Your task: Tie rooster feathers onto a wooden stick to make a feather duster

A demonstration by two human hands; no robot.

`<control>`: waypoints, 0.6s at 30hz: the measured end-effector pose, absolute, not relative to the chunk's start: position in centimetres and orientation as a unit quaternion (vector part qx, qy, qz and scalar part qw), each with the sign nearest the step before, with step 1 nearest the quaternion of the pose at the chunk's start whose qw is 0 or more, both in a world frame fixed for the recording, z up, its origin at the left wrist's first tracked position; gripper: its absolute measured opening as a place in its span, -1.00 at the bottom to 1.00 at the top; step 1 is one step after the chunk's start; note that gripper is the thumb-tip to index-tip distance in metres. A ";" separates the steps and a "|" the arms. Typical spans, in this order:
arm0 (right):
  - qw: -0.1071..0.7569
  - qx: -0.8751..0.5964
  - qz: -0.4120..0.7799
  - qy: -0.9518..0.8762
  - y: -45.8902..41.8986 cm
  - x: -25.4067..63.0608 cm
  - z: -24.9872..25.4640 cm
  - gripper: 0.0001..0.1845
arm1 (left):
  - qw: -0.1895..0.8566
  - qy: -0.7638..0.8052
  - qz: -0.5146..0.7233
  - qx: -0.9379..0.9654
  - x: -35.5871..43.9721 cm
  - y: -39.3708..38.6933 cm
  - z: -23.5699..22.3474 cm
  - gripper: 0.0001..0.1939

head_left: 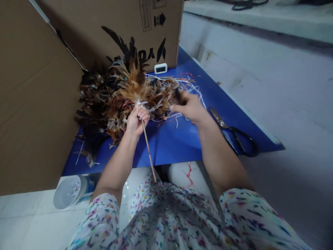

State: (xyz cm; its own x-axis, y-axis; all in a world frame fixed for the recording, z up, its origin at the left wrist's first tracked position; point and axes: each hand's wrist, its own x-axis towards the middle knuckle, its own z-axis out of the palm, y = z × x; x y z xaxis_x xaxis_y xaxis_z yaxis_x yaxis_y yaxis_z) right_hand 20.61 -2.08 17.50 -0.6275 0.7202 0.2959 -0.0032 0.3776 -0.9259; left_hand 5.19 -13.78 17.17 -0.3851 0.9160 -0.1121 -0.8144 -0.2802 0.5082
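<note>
My left hand (pixel 137 119) is closed around the thin wooden stick of a feather duster (pixel 134 85). Brown and black feathers fan out above the fist, with pale string tied at their base, and the bare stick slants down toward my lap. To the right, my right hand (pixel 191 106) pinches a small tuft of dark feathers (pixel 177 96), smeared by motion, over the edge of the pile. A large heap of loose brown and black feathers (pixel 100 100) lies on the blue table behind and left of the duster.
Cardboard boxes (pixel 117 14) wall the blue table (pixel 179 144) at the left and back. A small white device (pixel 160 68) sits against the back box. Black-handled scissors (pixel 234 135) lie at the right. White string (pixel 199 92) is scattered behind my right hand. A bucket (pixel 69 192) stands on the floor, lower left.
</note>
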 end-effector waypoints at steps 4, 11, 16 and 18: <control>0.253 -0.206 0.448 -0.833 -3.3 17.2 15.7 -0.75 | 0.549 0.289 0.778 0.098 5.5 -14.0 17.2 -0.62; 0.264 -0.272 0.475 -0.794 -0.3 19.0 16.3 -0.73 | 0.550 0.338 0.745 0.171 5.1 -13.6 15.9 -0.76; 0.331 -0.363 0.413 -0.766 3.9 22.7 16.7 -0.75 | 0.514 0.358 0.759 0.176 5.0 -13.1 15.5 -0.86; 0.362 -0.371 0.365 -0.773 4.5 23.7 17.0 -0.74 | 0.505 0.367 0.765 0.160 5.0 -13.1 15.6 -0.88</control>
